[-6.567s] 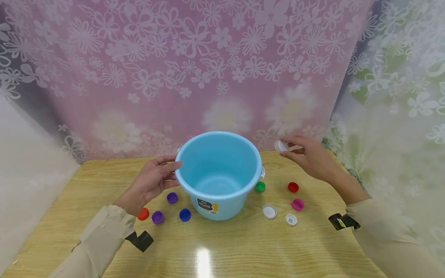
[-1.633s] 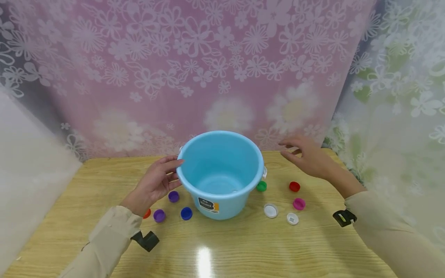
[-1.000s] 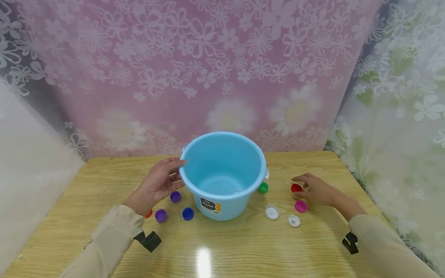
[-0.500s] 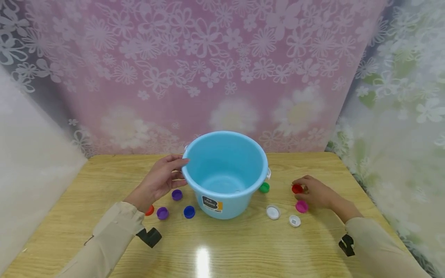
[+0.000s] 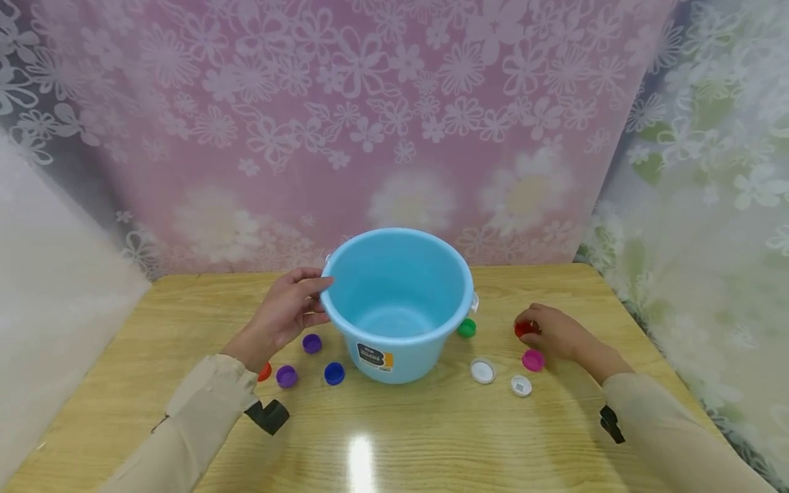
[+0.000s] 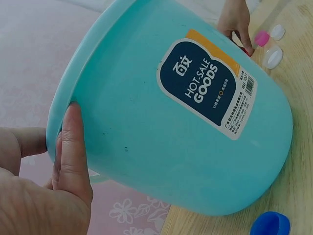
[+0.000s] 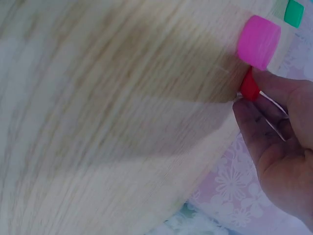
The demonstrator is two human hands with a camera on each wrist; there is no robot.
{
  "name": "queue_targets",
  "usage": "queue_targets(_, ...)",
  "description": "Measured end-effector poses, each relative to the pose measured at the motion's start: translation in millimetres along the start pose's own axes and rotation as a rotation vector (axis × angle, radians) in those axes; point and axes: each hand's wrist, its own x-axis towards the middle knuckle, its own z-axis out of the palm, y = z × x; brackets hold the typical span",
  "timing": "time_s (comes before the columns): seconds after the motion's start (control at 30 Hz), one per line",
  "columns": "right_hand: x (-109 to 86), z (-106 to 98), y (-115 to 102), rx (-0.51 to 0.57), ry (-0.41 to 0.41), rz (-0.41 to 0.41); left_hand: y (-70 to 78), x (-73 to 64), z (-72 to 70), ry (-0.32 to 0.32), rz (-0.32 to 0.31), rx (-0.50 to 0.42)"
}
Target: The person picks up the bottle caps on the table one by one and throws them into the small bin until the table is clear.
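A light blue plastic bucket (image 5: 401, 359) stands upright mid-table, its inside facing me. My left hand (image 5: 283, 311) grips its left rim, thumb over the edge and fingers beneath on the outer wall, as the left wrist view shows. To the right of the bucket, my right hand (image 5: 557, 335) pinches a red bottle cap (image 7: 250, 86) between thumb and fingers, low at the tabletop. Just in front of that hand lies a pink cap (image 5: 533, 360). A green cap (image 5: 467, 328) sits close by the bucket's right side.
Two white caps, a larger cap (image 5: 483, 371) and a smaller cap (image 5: 520, 385), lie front right. Left of the bucket are a blue cap (image 5: 334, 374), two purple caps and an orange-red cap (image 5: 265, 372) partly behind the left wrist. Flowered curtains (image 5: 394, 137) enclose the wooden table (image 5: 431, 438).
Earlier my right hand held a white cap right of the bucket, then was empty. It has since come down to the red cap and pinched it. My left hand stays on the rim.
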Motion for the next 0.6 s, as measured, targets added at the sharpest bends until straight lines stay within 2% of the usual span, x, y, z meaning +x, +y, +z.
queue_targets(0.37, 1.1, -2.1, -1.9, 0.047, -0.016, -0.003, -0.4, -1.5, -2.1, -0.007, 0.009, -0.014)
queue_targets(0.6, -0.2, 0.2, 1.5, 0.092, -0.005, 0.044, -0.6, -0.6, -2.0, -0.006, 0.008, -0.015)
